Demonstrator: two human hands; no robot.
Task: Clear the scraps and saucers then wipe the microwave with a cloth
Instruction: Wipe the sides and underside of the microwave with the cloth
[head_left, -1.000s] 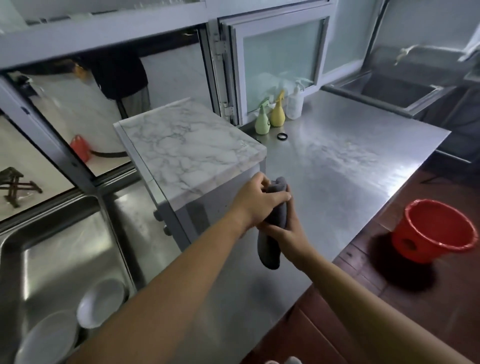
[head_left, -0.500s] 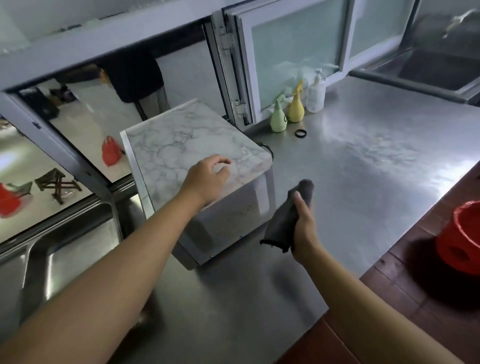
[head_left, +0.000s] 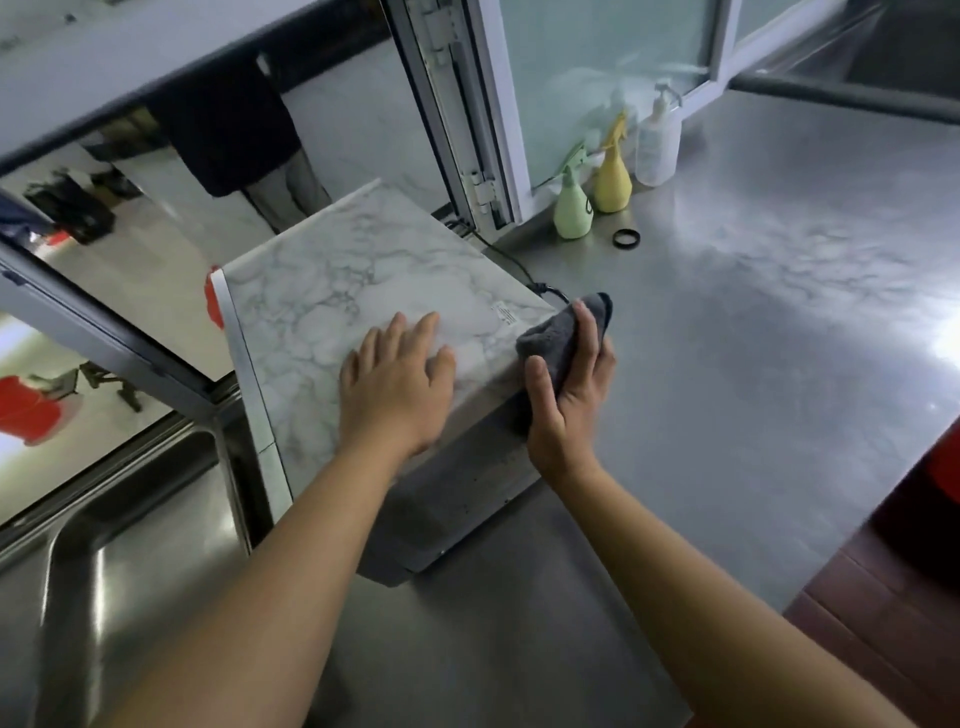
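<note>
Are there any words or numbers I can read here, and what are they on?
None can be read.
Small white sticker on the marble-patterned microwave top, near the grey cloth: printed lines, too small and blurred to read.
Green spray bottle: a dark mark on its side, too small to read.
Yellow spray bottle and clear pump bottle: no text shows.

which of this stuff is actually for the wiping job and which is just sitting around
For the job:
- marble-patterned microwave
- dark grey folded cloth, held in the right hand
- left hand, flat on the microwave top

Just lying about:
- pale green spray bottle
- yellow spray bottle
- clear pump bottle
- small black ring
- steel sink
</note>
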